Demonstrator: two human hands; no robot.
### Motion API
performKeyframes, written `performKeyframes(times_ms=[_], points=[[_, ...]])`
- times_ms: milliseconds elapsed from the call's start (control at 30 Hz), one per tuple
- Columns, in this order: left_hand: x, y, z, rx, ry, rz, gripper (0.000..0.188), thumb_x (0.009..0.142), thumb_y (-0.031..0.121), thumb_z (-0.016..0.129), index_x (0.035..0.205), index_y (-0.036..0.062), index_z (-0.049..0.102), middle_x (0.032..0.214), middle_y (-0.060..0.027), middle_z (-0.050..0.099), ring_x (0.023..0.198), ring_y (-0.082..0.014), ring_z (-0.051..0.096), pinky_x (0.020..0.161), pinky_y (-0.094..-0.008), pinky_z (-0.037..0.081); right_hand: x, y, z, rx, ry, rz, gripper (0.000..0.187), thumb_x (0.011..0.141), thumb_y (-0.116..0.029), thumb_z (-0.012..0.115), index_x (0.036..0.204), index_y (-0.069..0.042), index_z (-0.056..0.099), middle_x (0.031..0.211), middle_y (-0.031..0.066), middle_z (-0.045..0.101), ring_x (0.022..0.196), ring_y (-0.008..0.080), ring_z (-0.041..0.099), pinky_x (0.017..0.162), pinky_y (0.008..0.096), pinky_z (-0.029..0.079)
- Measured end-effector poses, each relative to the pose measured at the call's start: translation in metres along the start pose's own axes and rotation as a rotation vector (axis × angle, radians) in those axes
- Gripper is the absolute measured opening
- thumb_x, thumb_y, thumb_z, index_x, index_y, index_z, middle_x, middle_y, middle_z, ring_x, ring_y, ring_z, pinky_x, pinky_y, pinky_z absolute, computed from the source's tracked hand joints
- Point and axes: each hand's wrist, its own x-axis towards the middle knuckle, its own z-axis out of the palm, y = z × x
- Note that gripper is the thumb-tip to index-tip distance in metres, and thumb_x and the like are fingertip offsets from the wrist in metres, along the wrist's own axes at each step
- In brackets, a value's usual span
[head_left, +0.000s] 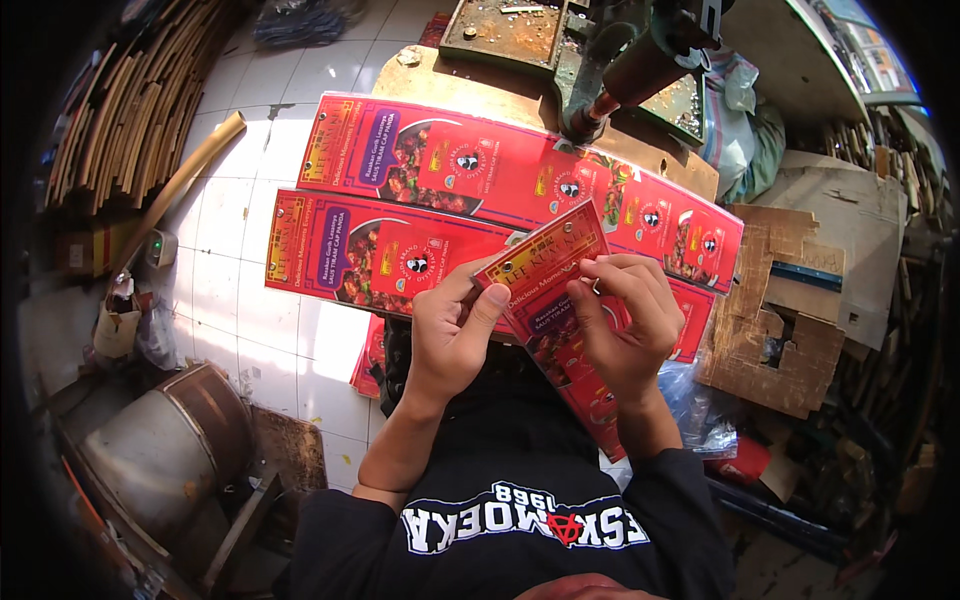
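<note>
A long red printed card strip [548,245] with holes near its end lies slantwise in front of my chest. My left hand [450,330] grips its left edge, thumb on the printed face. Over the right side of the strip is my right hand [640,315], fingertips pinched together; whatever small thing may be between them is too small to make out. Beyond my hands, a similar red strip [400,250] and a farther row of strips [510,165] lie on a wooden worktop [410,80]. A dark green press with a copper-coloured rod [600,105] stands at the worktop's far side.
A shallow metal tray [500,38] with small bits sits beside the press. Plastic sacks [740,130] and torn cardboard [775,330] are at the right. A metal drum [165,430] stands lower left on the tiled floor [225,250]; stacked board strips [135,100] are far left.
</note>
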Motion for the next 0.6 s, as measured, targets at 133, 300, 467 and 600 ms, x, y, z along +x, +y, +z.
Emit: performKeyframes(times_ms=[133,300,467,600], points=[[0.004,-0.005,-0.012,-0.032,0.014,-0.027,0.029,0.097,0.012,0.058,0.118,-0.0073,0.057,0.100,-0.0104,0.069,0.090,-0.0094,0.062,0.078,-0.0214,0.048,-0.010,0.025,-0.013,0.079,-0.085,0.217,0.022,0.073,0.002,0.075,0.095,-0.001,0.070,0.080,0.0092,0.068,0.083,0.0221,0.066,0.076,0.0338,0.051],[0.009,-0.008,-0.013,-0.165,0.026,-0.043,0.028,0.095,0.011,0.060,0.117,-0.0046,0.056,0.102,-0.0114,0.068,0.092,-0.0106,0.062,0.080,-0.0227,0.048,-0.024,0.032,-0.015,0.414,-0.173,0.525,0.022,0.075,0.000,0.076,0.096,-0.001,0.071,0.078,0.0054,0.066,0.072,0.0110,0.061,0.067,0.0251,0.047],[0.007,-0.011,-0.014,-0.246,0.056,-0.087,0.028,0.093,0.010,0.063,0.116,-0.0025,0.053,0.101,-0.0132,0.068,0.093,-0.0114,0.062,0.081,-0.0234,0.048,-0.025,0.035,-0.012,0.434,-0.134,0.467,0.020,0.076,0.001,0.075,0.096,0.000,0.070,0.077,0.0039,0.065,0.069,0.0078,0.058,0.064,0.0215,0.045],[0.007,-0.010,-0.013,-0.259,0.049,-0.093,0.028,0.093,0.009,0.063,0.116,-0.0022,0.053,0.101,-0.0138,0.068,0.093,-0.0119,0.063,0.081,-0.0234,0.048,-0.025,0.032,-0.011,0.443,-0.118,0.471,0.019,0.078,0.002,0.074,0.096,0.001,0.070,0.081,0.0039,0.066,0.070,0.0063,0.058,0.063,0.0200,0.045]])
